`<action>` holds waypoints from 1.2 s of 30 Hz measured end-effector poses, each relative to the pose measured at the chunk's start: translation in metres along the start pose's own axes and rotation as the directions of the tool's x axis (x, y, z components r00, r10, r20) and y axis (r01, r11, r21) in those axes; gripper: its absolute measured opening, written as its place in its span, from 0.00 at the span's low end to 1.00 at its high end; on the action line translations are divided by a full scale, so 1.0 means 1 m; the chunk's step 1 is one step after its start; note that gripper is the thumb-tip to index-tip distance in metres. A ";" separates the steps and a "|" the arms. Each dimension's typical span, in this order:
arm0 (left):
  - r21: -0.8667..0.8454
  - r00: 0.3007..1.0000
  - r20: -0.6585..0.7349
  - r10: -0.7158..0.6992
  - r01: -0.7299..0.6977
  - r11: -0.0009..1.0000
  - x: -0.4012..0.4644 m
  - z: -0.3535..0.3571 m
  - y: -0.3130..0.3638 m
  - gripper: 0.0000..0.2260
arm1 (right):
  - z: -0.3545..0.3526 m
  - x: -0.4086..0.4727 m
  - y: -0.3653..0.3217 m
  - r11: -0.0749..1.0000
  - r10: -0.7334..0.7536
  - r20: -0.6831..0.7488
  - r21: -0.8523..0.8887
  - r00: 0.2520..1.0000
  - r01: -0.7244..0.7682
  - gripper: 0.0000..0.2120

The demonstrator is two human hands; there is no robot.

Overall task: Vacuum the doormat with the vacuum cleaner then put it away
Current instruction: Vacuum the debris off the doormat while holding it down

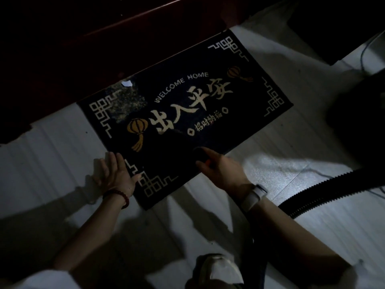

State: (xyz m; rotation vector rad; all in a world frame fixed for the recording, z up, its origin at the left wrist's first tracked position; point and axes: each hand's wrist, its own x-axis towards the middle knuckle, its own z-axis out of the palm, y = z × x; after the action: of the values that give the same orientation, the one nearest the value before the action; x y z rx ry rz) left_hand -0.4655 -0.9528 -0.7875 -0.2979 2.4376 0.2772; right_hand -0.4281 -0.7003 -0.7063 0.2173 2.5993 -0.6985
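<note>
A black doormat (210, 113) with white lettering and gold lanterns lies on the pale floor against a dark door. A patch of dust or crumbs (125, 103) covers its far left corner. My left hand (113, 174) lies flat with straight fingers across the mat's near left corner. My right hand (220, 167) grips the dark end of the vacuum nozzle (201, 153), which sits on the mat's near edge. The ribbed black hose (325, 190) runs off to the right behind my right arm.
A dark red door (104, 44) closes the far side. The dark vacuum body (358, 113) sits at the right, with thin cables (363, 51) on the floor beyond it. My pale shoe (216, 270) is at the bottom.
</note>
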 end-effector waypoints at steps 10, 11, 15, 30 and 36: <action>0.011 1.000 -0.028 0.010 -0.010 1.000 0.000 0.002 -0.007 0.38 | 0.018 0.021 -0.052 0.961 -0.196 0.074 -0.183 0.978 0.206 0.35; 0.033 0.999 -0.031 0.020 -0.019 0.999 0.000 0.002 -0.005 0.37 | 0.016 0.011 -0.044 0.960 -0.208 0.023 -0.188 0.978 0.209 0.35; 0.037 0.999 -0.024 0.028 -0.027 0.999 -0.001 0.000 -0.006 0.39 | 0.016 -0.019 -0.013 0.964 -0.188 -0.074 -0.206 0.979 0.169 0.32; -0.007 0.997 -0.065 0.043 -0.043 0.999 -0.002 0.004 -0.014 0.37 | 0.033 0.037 -0.075 0.980 -0.184 -0.038 -0.083 0.982 0.180 0.24; 0.039 0.995 -0.065 0.070 -0.068 0.997 -0.002 0.004 -0.012 0.38 | -0.007 0.063 -0.039 0.996 0.085 -0.258 0.025 0.962 -0.082 0.23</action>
State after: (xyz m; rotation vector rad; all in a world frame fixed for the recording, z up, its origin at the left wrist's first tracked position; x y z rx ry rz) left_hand -0.4585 -0.9626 -0.7903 -0.2100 2.5190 0.2555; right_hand -0.4973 -0.7285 -0.7124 0.4478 2.8123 -0.7000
